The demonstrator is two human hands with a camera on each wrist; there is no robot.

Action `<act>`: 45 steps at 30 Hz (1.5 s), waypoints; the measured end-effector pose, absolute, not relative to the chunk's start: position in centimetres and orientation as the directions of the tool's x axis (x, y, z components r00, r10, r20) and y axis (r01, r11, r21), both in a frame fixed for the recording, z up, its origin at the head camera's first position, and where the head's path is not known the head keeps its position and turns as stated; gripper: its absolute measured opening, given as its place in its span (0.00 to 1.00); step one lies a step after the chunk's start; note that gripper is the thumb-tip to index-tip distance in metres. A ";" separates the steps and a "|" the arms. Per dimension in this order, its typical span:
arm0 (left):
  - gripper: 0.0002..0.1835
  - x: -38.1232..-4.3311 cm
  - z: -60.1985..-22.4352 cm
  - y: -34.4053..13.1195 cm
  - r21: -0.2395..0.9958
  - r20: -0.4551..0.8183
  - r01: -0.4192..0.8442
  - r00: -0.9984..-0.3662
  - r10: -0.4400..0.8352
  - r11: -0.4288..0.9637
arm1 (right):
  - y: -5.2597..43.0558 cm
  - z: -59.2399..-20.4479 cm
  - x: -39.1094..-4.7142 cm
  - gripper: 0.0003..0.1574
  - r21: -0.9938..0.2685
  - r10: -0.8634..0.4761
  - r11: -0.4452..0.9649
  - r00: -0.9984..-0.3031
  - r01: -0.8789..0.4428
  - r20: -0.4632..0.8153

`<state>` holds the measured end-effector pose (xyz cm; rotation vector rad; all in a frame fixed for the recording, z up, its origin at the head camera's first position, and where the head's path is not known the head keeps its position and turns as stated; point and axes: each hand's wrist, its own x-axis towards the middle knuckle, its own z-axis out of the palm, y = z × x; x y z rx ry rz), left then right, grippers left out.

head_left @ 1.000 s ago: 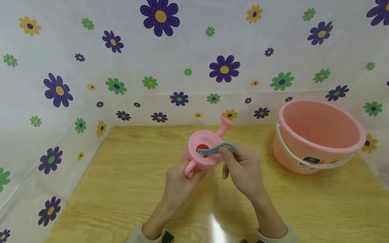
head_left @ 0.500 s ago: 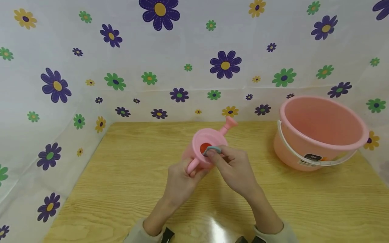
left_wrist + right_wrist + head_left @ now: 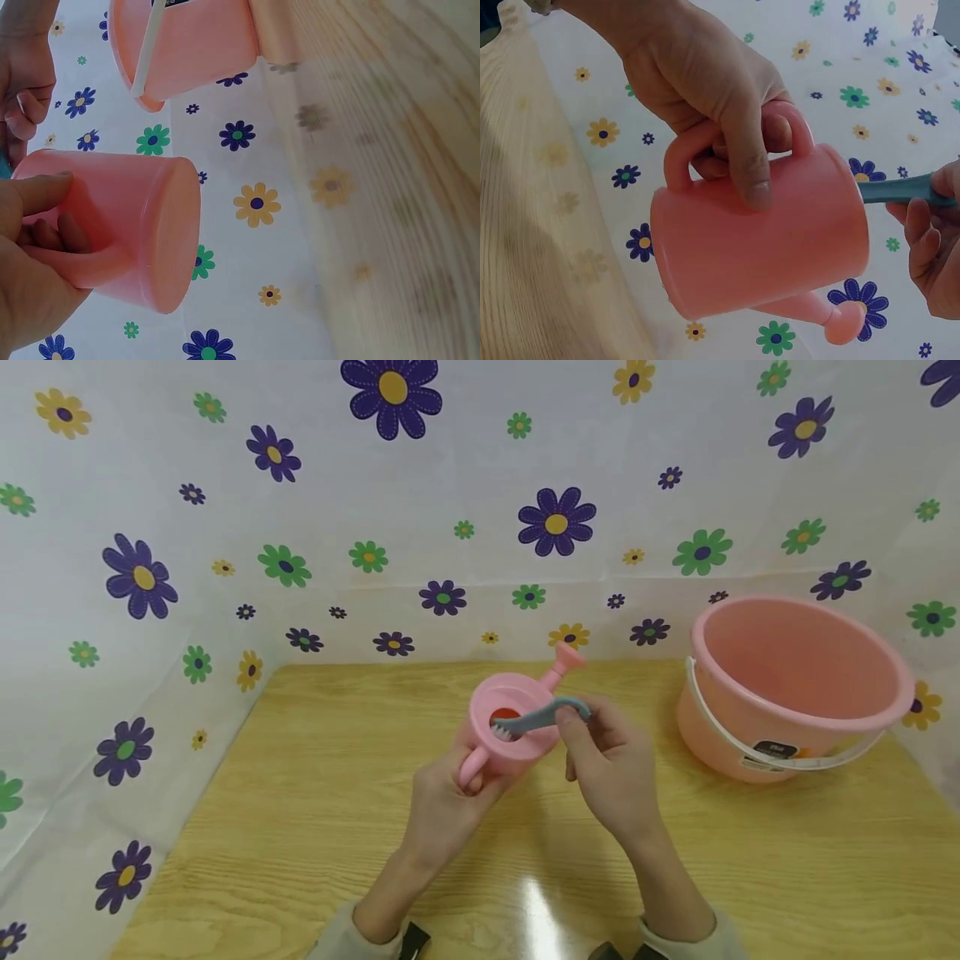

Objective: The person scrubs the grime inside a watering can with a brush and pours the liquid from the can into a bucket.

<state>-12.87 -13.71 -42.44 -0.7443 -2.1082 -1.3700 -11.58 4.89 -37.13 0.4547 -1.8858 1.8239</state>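
Note:
A pink toy watering can (image 3: 480, 739) is held up over the table, tilted so its round mouth faces up toward the head camera. My left hand (image 3: 450, 806) grips it by the looped handle, the thumb lying along the can's side in the right wrist view. Its spout (image 3: 558, 668) points away to the right. My right hand (image 3: 615, 768) pinches the handle of a blue-grey brush (image 3: 543, 717). The white bristles (image 3: 504, 732) sit at the can's mouth, beside a red patch inside. In the right wrist view the brush handle (image 3: 900, 189) sticks out from the mouth.
A large pink bucket (image 3: 750, 752) with a white bail handle (image 3: 705, 718) stands at the right on the wood-grain table (image 3: 315, 793). Behind and to the left hangs a white cloth (image 3: 442, 468) printed with flowers.
The brush went deeper into the watering can half a second ago, with my right hand near the mouth. Now the right hand is drawn back right and the bristles show again.

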 end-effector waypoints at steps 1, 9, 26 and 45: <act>0.17 -12.9 -42.5 -13.7 0.628 0.684 0.692 -0.709 0.171 0.356 | 5.0 -37.1 -11.7 0.05 -0.835 0.097 0.066 -0.829 -0.546 0.550; 0.25 -13.1 -43.3 -14.0 0.547 0.727 0.729 -0.657 0.199 0.411 | 5.7 -37.2 -12.2 0.04 -0.858 0.070 0.105 -0.857 -0.503 0.511; 0.26 -13.3 -43.9 -14.0 0.545 0.724 0.725 -0.660 0.200 0.422 | 5.6 -37.5 -12.5 0.08 -0.946 0.118 -0.030 -0.941 -0.321 0.316; 0.27 -13.1 -43.7 -14.1 0.519 0.725 0.721 -0.655 0.211 0.459 | 4.2 -38.5 -12.8 0.05 -0.927 -0.074 -0.019 -0.924 -0.374 0.375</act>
